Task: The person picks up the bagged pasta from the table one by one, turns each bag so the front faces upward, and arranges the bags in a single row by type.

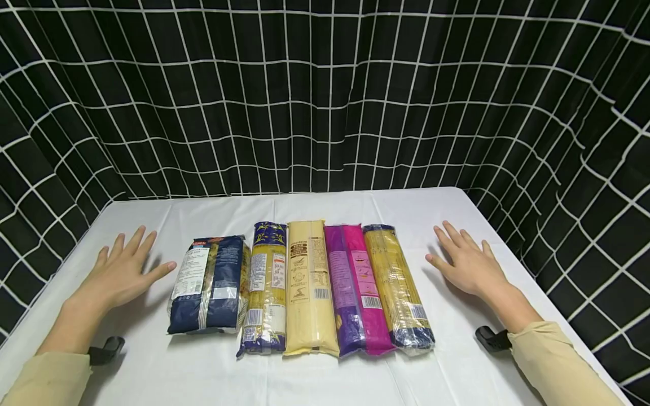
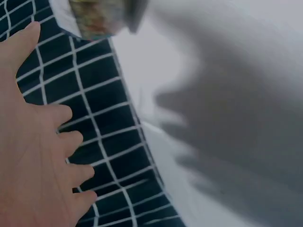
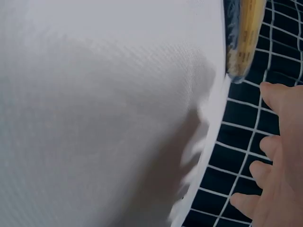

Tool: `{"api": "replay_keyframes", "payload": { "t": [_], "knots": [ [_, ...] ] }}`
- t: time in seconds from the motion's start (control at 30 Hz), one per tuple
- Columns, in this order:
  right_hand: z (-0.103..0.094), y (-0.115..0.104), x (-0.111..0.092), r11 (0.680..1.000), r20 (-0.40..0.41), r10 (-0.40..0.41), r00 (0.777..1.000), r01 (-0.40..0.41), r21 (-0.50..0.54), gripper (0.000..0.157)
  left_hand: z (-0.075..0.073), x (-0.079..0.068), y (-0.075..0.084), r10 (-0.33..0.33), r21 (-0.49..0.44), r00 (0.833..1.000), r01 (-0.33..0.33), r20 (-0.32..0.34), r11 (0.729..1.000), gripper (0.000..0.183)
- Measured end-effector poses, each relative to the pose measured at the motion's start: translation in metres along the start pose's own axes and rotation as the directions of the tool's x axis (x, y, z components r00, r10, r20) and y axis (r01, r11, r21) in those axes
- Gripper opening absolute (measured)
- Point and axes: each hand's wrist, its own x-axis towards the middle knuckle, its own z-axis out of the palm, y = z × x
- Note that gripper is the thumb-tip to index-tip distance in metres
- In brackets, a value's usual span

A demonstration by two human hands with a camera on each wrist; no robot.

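Note:
Palm down and fingers spread, the left hand (image 1: 121, 274) hovers left of a navy pasta bag (image 1: 208, 285) and holds nothing. On the other side, the right hand (image 1: 468, 262) has its fingers extended, empty, right of a clear-and-navy spaghetti pack (image 1: 398, 287). Between the hands several packs lie side by side: the navy bag, a blue-and-gold spaghetti pack (image 1: 266, 287), a cream noodle pack (image 1: 311, 287), a magenta-and-purple pack (image 1: 357, 290) and the clear-and-navy one. In the left wrist view a corner of the bag (image 2: 94, 19) shows; the right wrist view shows a spaghetti pack's end (image 3: 244, 38).
A white cloth covers the table (image 1: 203, 378). Black curtains with a white grid (image 1: 320, 96) hang behind it and along both sides. A dark strap mount sits at the left wrist (image 1: 106, 349) and another at the right wrist (image 1: 492, 338).

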Motion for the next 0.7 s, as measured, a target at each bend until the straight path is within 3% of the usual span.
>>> {"api": "replay_keyframes", "payload": {
  "t": [0.3, 0.53, 0.7],
  "knots": [
    [-0.006, -0.005, -0.006, 0.999, -0.019, -0.019, 1.000, 0.020, 0.034, 0.073, -0.023, 0.006, 0.029, 0.102, -0.003, 0.993, -0.102, -0.051, 0.995, 0.091],
    [-0.005, -0.013, -0.009, 0.986, -0.053, -0.056, 0.997, 0.063, 0.155, 0.075, -0.051, 0.027, 0.077, 0.196, 0.006, 0.978, -0.196, -0.070, 0.981, 0.090],
    [-0.001, -0.023, -0.013, 0.977, -0.100, -0.069, 0.993, 0.088, 0.193, 0.074, -0.061, 0.045, 0.110, 0.254, -0.022, 0.965, -0.256, -0.067, 0.966, 0.089]
  ]
}}
